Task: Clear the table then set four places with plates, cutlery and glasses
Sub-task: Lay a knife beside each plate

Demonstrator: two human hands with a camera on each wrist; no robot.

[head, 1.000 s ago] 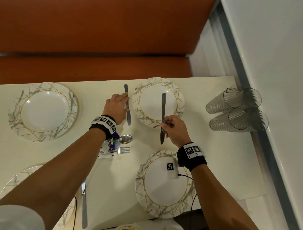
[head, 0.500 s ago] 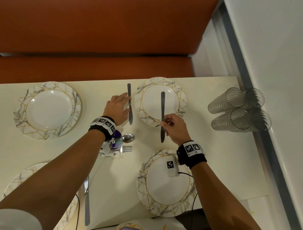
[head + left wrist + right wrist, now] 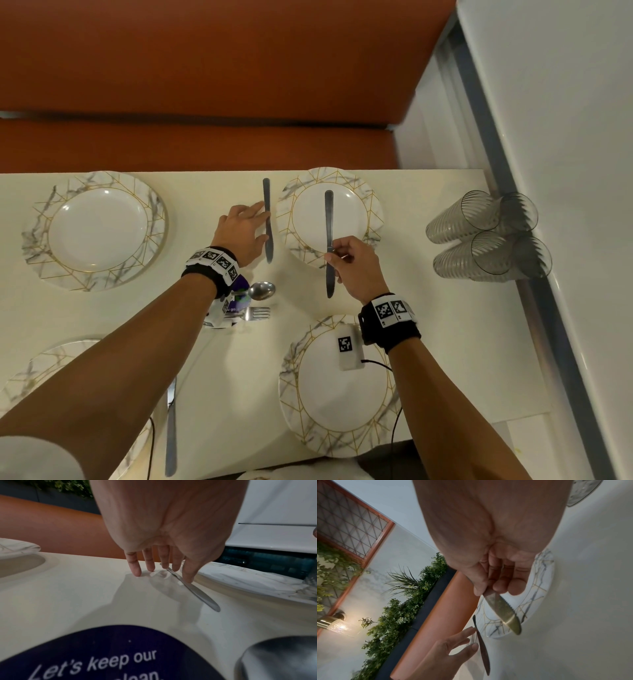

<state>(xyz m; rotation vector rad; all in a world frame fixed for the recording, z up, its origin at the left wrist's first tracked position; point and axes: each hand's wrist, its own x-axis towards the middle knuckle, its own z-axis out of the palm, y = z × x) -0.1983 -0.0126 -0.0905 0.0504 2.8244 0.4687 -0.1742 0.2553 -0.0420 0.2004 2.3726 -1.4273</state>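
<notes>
Setting continues: four marble-patterned plates (image 3: 96, 231) placed; left hand (image 3: 241, 231) flat, steadying steel knife (image 3: 267, 219); right hand (image 3: 352, 267) pinching second knife (image 3: 329, 240); ribbed glasses (image 3: 479, 233) at 3 o'clock unplaced.

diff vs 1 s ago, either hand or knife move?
Hardly anything. The left hand keeps straight fingers against the steel table knife beside the far marble-patterned plate; the right hand still pinches the second knife above that plate. No grasp or release.

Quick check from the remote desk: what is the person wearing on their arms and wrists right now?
Both forearms are bare. Each wrist carries a black strap with white square-code markers: left wristband, right wristband. A white box with one code marker sits under the right wrist, and a thin black cable leaves it. A white sleeve edge shows at the left arm.
</notes>
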